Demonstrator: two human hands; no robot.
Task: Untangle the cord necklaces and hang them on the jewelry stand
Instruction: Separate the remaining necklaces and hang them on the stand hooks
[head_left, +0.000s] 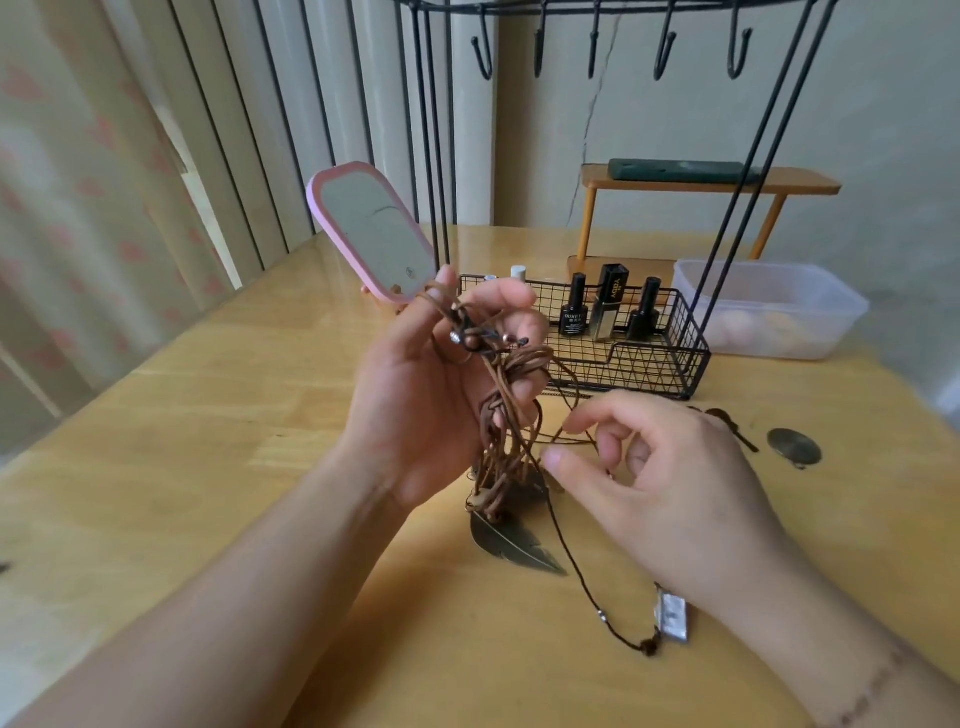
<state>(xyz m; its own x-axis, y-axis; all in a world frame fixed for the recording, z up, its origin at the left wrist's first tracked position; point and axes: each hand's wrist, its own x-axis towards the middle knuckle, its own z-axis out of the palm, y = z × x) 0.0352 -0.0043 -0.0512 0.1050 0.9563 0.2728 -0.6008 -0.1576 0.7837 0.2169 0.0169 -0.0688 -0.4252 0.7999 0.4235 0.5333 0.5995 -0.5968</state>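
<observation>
My left hand (426, 384) is raised above the wooden table, shut on a tangled bunch of brown cord necklaces (506, 410). The bunch hangs down to a bronze leaf pendant (511, 545) that rests on the table. A thin dark cord (576, 571) trails from the tangle to a silver rectangular pendant (672, 618). My right hand (660, 483) hovers just right of the tangle, thumb and forefinger apart near a strand. The black wire jewelry stand (628, 358) is behind, its hooks (665, 52) high at the top of the view.
A pink-framed mirror (371, 234) leans at the back left. Nail polish bottles (608, 306) stand in the stand's wire basket. A clear plastic box (769, 306) and a small wooden shelf (701, 182) are at the back right. A round bronze pendant (795, 447) lies on the table to the right.
</observation>
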